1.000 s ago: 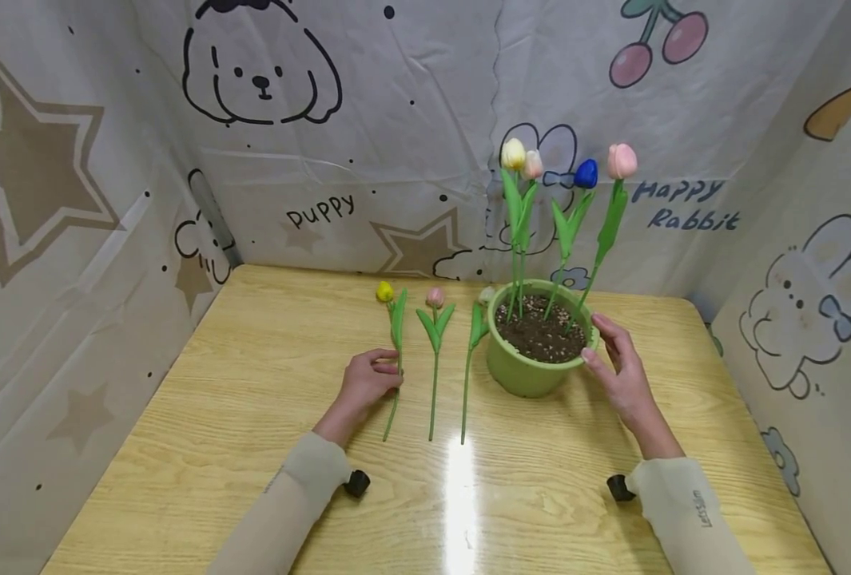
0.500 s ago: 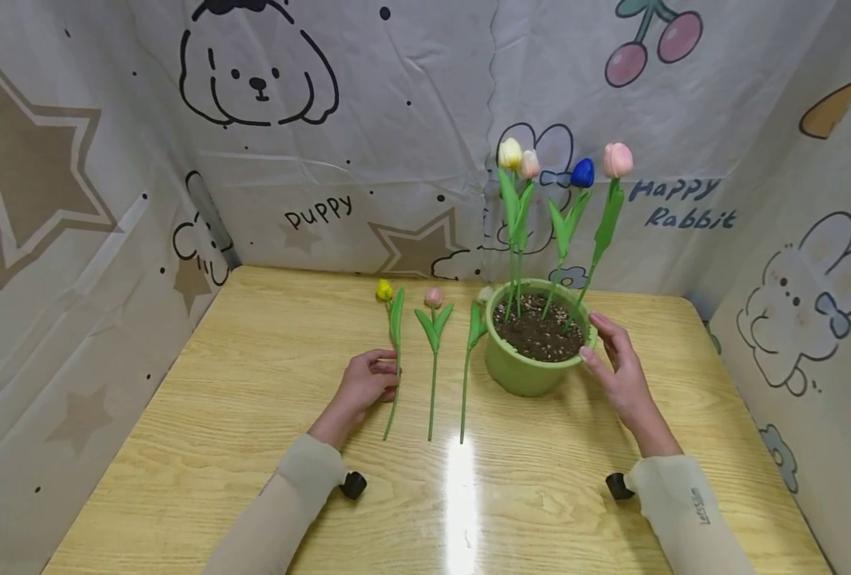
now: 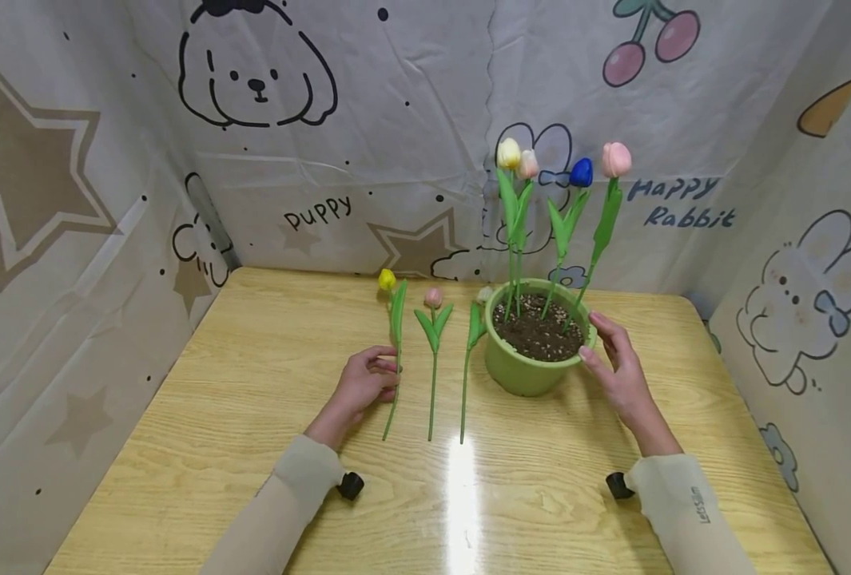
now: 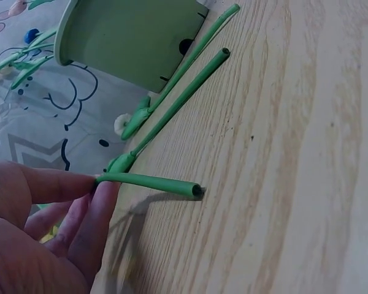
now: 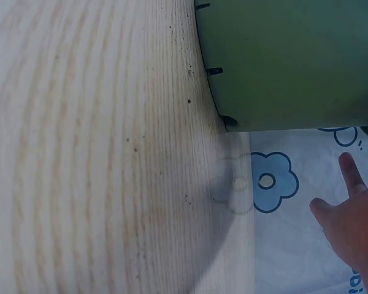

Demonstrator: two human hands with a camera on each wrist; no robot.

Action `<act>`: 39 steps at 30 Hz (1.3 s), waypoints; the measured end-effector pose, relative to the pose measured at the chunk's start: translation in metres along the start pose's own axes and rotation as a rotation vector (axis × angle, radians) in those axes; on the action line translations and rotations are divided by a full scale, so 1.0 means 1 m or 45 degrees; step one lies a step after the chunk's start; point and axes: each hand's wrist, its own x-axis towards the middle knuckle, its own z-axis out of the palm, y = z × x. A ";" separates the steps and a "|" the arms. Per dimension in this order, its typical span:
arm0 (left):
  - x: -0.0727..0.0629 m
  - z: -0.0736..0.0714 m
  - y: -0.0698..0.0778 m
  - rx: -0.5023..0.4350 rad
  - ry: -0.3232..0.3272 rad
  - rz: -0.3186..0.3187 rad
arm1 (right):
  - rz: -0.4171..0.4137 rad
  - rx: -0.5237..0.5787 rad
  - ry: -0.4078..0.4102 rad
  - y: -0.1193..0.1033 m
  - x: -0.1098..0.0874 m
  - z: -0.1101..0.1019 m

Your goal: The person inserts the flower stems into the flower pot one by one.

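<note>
Between thumb and fingers, my left hand (image 3: 369,378) pinches the stem of a yellow artificial tulip (image 3: 387,279). In the left wrist view the stem's hollow lower end (image 4: 196,190) sits close to the wood, while the blossom is mostly behind the fingers. My right hand (image 3: 619,371) is at the right rim of a green flowerpot (image 3: 529,374), fingers spread and touching it lightly. Soil (image 3: 536,331) fills the pot, and cream, pale pink, blue and pink tulips (image 3: 616,160) stand upright in it.
A pink tulip (image 3: 434,298) and a white tulip (image 3: 466,375) lie on the wooden table (image 3: 252,335) between left hand and pot. The pot partly covers the white blossom. Printed cloth (image 3: 411,120) walls the back and both sides.
The yellow tulip's blossom end has risen slightly off the table in my left hand. My right hand stays at the pot's rim, and the camera has shifted slightly.
</note>
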 end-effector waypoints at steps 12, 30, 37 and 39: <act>-0.005 0.000 0.007 -0.056 -0.005 0.034 | -0.022 0.008 0.008 0.001 0.000 0.001; -0.012 0.007 0.034 -0.079 -0.063 0.207 | -0.022 -0.001 0.017 0.001 0.002 -0.001; -0.016 0.011 0.047 -0.101 -0.097 0.300 | -0.015 -0.005 0.011 0.002 0.001 0.000; -0.015 0.013 0.050 -0.106 -0.106 0.329 | -0.008 -0.008 0.008 0.002 0.001 0.000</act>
